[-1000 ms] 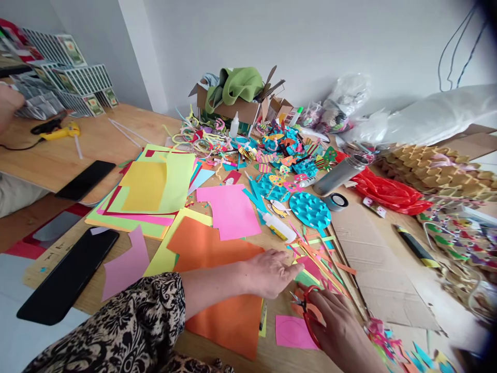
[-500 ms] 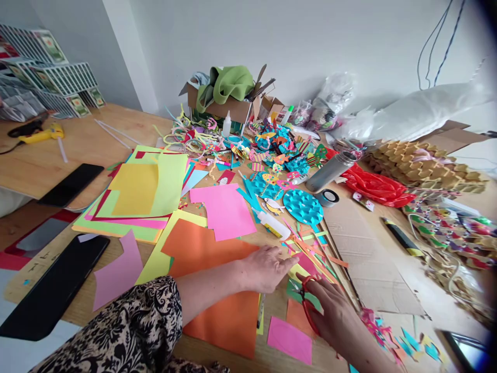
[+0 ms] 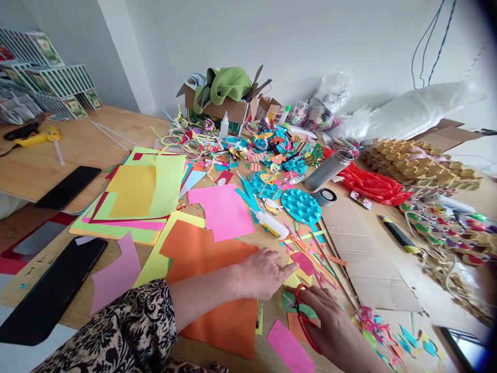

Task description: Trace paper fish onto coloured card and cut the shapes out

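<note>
My left hand (image 3: 262, 272) lies over the right part of a large orange sheet (image 3: 217, 324), palm down, with its index finger stretched to the right. It holds nothing that I can see; some of its fingertips are hidden. In my right hand (image 3: 330, 321) is a pair of red-handled scissors (image 3: 309, 331), with the blades pointing up and left. Beneath the scissors are a green paper piece (image 3: 289, 299) and a small orange one (image 3: 297, 325). A pink paper rectangle (image 3: 289, 347) lies just left of the scissors. Beyond my hands sits a dark pink piece (image 3: 304, 263).
A stack of coloured paper (image 3: 171, 181) and a pink sheet (image 3: 227, 212) lie to the left. Ahead are a glue bottle (image 3: 274, 226), paper strips (image 3: 314, 254), blue paper discs (image 3: 301, 206) and a metal flask (image 3: 326, 171). Cardboard (image 3: 361, 248) and a box cutter (image 3: 399, 234) are on the right.
The scissors have turned in my right hand, their blades swinging from leftward to more upward. The pink rectangle has rotated clockwise. My left hand stays nearly in place, and the view has shifted slightly.
</note>
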A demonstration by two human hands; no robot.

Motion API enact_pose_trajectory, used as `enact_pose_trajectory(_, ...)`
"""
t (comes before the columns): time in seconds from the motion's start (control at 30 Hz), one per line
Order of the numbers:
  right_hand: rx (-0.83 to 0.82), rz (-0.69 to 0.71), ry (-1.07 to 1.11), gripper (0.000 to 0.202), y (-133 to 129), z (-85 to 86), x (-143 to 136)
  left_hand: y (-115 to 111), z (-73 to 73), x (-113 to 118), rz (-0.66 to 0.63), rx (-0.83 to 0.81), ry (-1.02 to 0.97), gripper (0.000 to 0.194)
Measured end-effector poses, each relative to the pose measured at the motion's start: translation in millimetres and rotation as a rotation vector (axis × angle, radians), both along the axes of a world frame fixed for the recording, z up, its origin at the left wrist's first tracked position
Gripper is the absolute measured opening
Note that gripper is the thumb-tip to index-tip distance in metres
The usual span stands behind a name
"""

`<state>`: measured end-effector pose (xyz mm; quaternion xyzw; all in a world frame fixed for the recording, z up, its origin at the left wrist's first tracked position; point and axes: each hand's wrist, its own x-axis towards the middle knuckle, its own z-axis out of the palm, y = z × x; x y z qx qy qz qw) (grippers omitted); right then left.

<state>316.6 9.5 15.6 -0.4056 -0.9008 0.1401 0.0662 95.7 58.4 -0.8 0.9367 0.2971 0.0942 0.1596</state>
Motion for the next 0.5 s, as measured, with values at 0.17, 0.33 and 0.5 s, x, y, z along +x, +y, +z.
enact_pose_trajectory(0.17, 0.154, -0.076, 0.055, 0.02, 18.5, -7.9, 20.2, -10.6, 4.0, -2.7, -0.002, 0.038, 0.011, 0.054)
enact_pose_trajectory(0.33, 0.182, -0.128, 0.006, 0.009, 29.0, -19.4, 31.5, -11.1, 6.9, 3.3, -0.009, 0.094, -0.027, 0.029)
enact_pose_trajectory(0.5, 0.168, -0.132, 0.004, 0.008, 26.5, -21.0, 31.7, -1.0, -1.4, 17.8, -0.019, 0.137, -0.008, 0.019)
